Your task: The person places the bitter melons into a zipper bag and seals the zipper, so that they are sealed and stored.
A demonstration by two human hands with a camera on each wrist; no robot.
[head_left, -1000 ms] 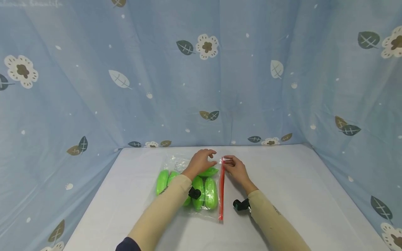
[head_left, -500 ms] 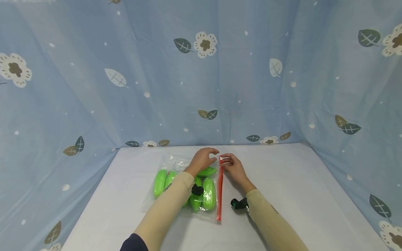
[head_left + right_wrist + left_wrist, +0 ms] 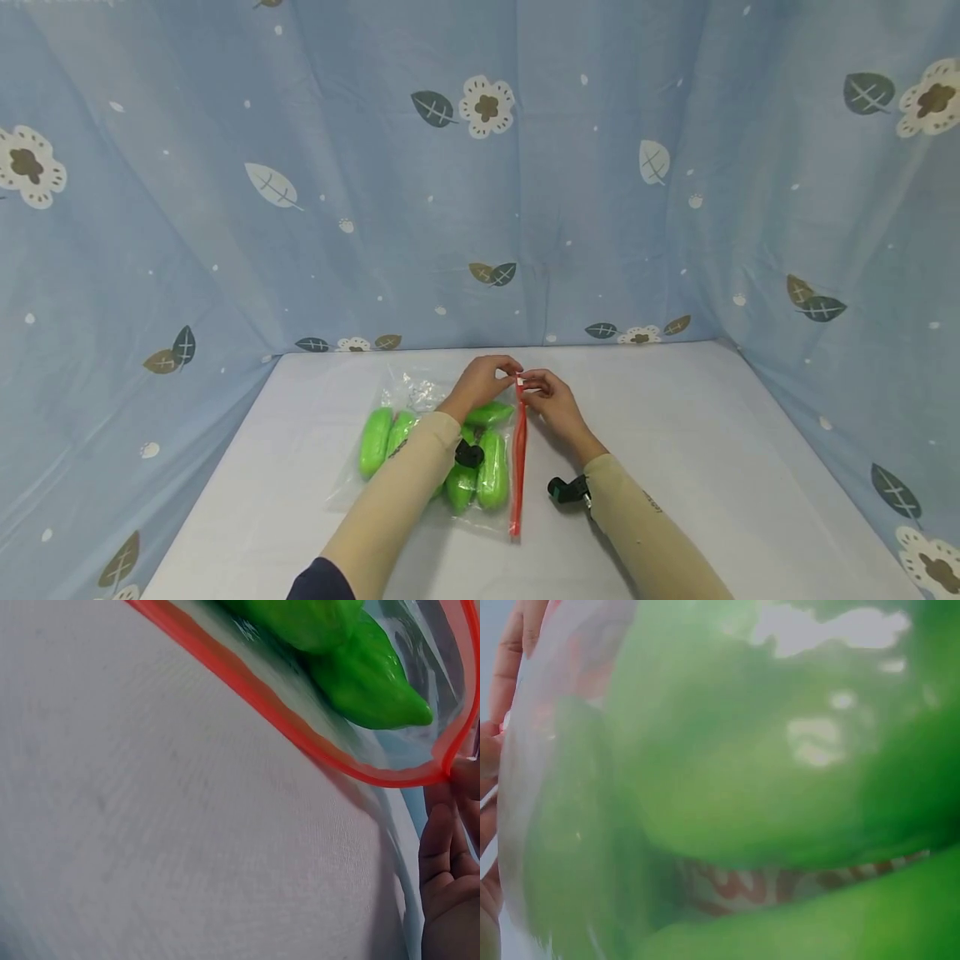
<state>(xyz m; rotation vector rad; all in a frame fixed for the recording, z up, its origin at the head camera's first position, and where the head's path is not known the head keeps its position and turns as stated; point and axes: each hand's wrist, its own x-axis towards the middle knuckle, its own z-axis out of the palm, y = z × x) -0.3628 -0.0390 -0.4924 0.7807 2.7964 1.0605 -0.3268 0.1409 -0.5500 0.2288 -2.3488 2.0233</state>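
Note:
A clear zip bag (image 3: 347, 485) with a red zip strip (image 3: 519, 471) lies on the table, holding several glossy green vegetable-shaped pieces (image 3: 492, 473). At the strip's far end sits a small white zip slider (image 3: 520, 382). My left hand (image 3: 478, 387) reaches over the bag and pinches that corner between thumb and fingers. From the other side, my right hand (image 3: 557, 407) pinches the strip just beside the slider. In the right wrist view the red strip (image 3: 262, 709) is parted into two edges that meet at the right fingers. My left forearm covers some green pieces.
A white table (image 3: 660, 417) extends to both sides of the bag. Behind it and along the sides hangs a blue curtain (image 3: 375, 233) with leaf and flower prints. A black wrist camera (image 3: 567, 489) hangs from the right sleeve, close over the table.
The left thumb and fingers have moved right and closed onto the bag's corner. The right hand has kept hold of the strip, and the bag has shifted slightly left.

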